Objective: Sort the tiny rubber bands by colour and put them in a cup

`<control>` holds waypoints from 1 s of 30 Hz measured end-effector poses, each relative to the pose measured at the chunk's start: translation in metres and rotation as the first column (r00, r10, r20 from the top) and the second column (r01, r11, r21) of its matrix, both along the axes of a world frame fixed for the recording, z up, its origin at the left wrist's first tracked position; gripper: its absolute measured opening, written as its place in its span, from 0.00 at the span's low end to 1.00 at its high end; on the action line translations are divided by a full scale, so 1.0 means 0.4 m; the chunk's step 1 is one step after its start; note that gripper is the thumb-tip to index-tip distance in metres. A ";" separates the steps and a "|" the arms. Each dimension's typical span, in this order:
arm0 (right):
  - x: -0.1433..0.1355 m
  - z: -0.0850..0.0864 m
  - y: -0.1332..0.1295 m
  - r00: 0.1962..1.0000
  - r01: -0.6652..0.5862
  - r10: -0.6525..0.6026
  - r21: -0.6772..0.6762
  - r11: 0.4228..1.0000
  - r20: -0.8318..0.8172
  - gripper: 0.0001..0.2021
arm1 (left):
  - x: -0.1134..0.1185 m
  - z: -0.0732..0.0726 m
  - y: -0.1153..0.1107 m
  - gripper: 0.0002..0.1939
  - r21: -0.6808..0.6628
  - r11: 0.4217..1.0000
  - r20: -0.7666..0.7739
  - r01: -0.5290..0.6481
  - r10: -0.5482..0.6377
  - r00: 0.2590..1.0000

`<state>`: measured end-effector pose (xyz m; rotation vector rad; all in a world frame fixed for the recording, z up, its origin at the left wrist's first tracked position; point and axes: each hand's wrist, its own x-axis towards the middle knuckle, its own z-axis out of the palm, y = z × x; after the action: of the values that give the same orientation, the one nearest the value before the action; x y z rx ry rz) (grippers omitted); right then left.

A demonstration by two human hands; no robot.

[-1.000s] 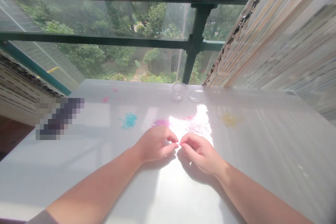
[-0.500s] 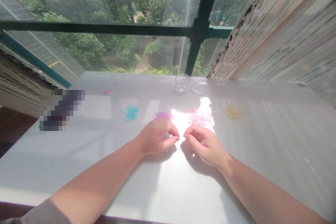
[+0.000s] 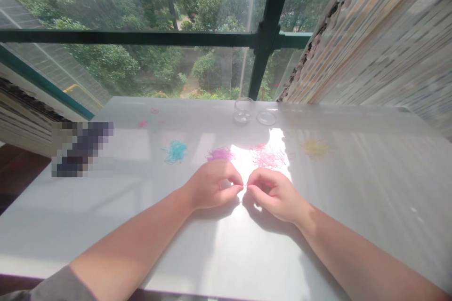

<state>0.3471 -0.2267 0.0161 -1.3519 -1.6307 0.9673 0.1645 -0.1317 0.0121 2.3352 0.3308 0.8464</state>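
My left hand and my right hand face each other over the sunlit middle of the table, each closed in a fingertip pinch. Between them runs a short thin strand, apparently a rubber band; its colour is washed out by glare. Just beyond my left hand lies a pile of purple rubber bands, partly covered by the hand. A pile of pink rubber bands lies beyond my right hand. Teal rubber bands are heaped to the left, yellow ones to the right.
A clear round container stands at the back of the white table, with its clear lid beside it. Several small pink pieces lie at the back left. A pixelated dark object rests at the left edge. Window and curtains border the table.
My two pinches have come slightly closer together, and the strand between them looks shorter. The view has shifted a little. The piles and container stay where they were.
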 end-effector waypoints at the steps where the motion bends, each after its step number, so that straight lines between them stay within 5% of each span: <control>1: 0.001 0.000 0.000 1.000 0.001 -0.001 0.003 1.000 0.005 0.05 | -0.001 -0.001 0.000 0.04 -0.008 1.000 -0.002 -0.002 0.002 1.000; 12: 0.003 -0.004 -0.004 0.993 -0.029 0.021 -0.066 0.997 -0.118 0.05 | -0.004 -0.002 0.002 0.04 -0.041 0.999 -0.022 -0.036 0.035 0.999; 30: 0.007 -0.003 0.001 0.999 -0.033 0.034 0.053 0.998 -0.020 0.07 | -0.006 0.001 -0.002 0.04 -0.103 0.995 -0.050 0.017 -0.022 0.999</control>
<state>0.3497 -0.2265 0.0150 -1.2791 -1.6569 0.9479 0.1622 -0.1325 0.0126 2.2639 0.3639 0.7442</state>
